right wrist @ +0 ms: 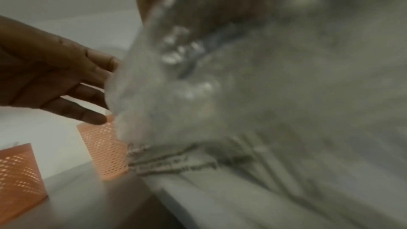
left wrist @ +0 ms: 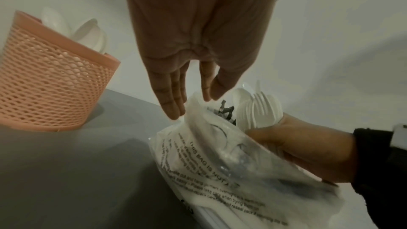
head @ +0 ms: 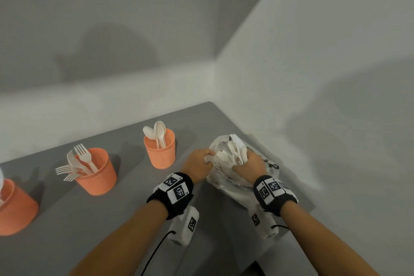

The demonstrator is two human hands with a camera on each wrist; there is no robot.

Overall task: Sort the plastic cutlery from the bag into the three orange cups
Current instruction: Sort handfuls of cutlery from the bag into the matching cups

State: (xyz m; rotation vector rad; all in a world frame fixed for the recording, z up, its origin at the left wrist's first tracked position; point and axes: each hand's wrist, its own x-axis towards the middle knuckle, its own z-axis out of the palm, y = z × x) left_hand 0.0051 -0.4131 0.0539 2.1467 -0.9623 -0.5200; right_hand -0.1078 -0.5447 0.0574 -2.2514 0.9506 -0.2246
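A clear printed plastic bag [head: 220, 178] lies on the grey table [head: 112, 219] at its right corner. My left hand [head: 200, 160] pinches the bag's left rim between thumb and forefinger [left wrist: 205, 91], the other fingers straight. My right hand [head: 248, 163] is inside the bag's mouth and grips a bundle of white forks and spoons [left wrist: 259, 111]. Three orange mesh cups stand to the left. The nearest cup [head: 160, 152] holds spoons, the middle cup [head: 97, 173] holds forks, and the far-left cup [head: 13, 208] is cut off by the frame edge. The right wrist view is blurred bag film [right wrist: 242, 93].
White walls meet in a corner just behind the bag. The table's right edge [head: 311, 205] runs close beside the bag. Grey table surface lies between me and the cups. Cables hang from both wrist cameras.
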